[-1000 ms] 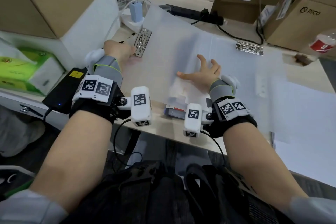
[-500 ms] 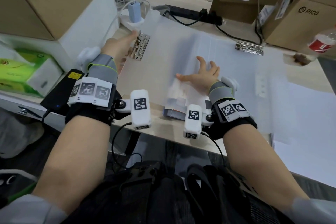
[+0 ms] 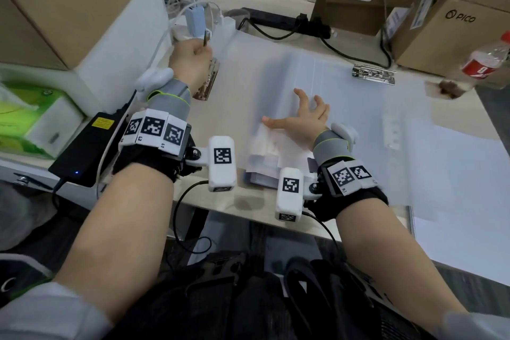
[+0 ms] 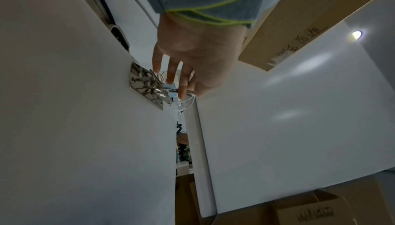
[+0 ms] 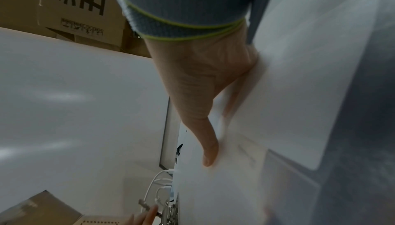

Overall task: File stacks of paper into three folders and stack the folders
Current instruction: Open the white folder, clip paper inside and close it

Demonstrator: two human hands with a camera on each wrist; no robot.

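An open translucent white folder [image 3: 242, 119] lies on the desk, with a metal lever clip [image 3: 208, 83] on its left flap. My left hand [image 3: 190, 61] grips the clip's lever [image 3: 206, 37], which stands raised. In the left wrist view the fingers [image 4: 181, 83] curl over the lever [image 4: 169, 91] beside the clip plate [image 4: 143, 83]. My right hand [image 3: 300, 119] rests flat, fingers spread, on the white paper stack [image 3: 278, 85] in the folder. The right wrist view shows the thumb [image 5: 210, 152] stretched along the paper, blurred.
A second open folder [image 3: 414, 132] with its clip [image 3: 374, 77] lies to the right, and loose white sheets [image 3: 463, 215] at the near right. Cardboard boxes [image 3: 447, 36], a bottle [image 3: 485, 61], a power strip [image 3: 287, 22], a charger [image 3: 196, 19], a black adapter [image 3: 91, 146] and tissues [image 3: 30, 121] ring the desk.
My left hand has moved away from the clip plate toward the desk's back, raising the lever from flat to upright. The right hand has stayed on the paper.
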